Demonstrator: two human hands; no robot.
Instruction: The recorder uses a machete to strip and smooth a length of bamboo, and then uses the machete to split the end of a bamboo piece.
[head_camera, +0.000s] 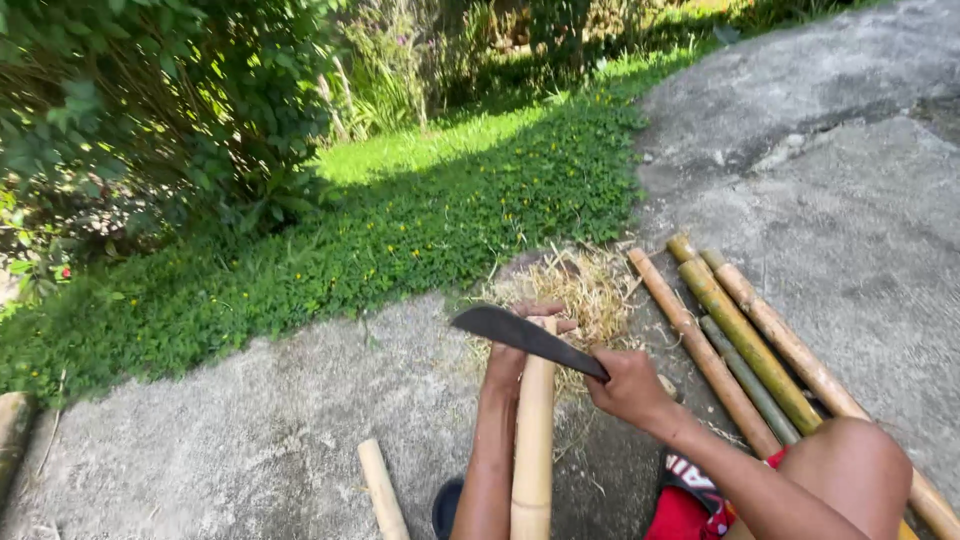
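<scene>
In the head view, a pale bamboo pole (534, 440) is held upright by the left hand (512, 352), whose fingers (540, 311) are wrapped around its top end. A dark curved machete (525, 338) is gripped at the handle by the right hand (628, 385), its blade laid across the pole just below those fingers. 5 bamboo poles (745, 345) lie on the concrete ground (250, 440) to the right, with dry shavings (590, 290) beyond and 1 short piece (382, 490) to the left.

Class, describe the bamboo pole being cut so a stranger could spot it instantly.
Start at the grey concrete slab beside the grass. At its near edge, the left hand steadies a pale bamboo pole. Unlike the poles lying flat to the right, it stands upright under a dark blade.
</scene>
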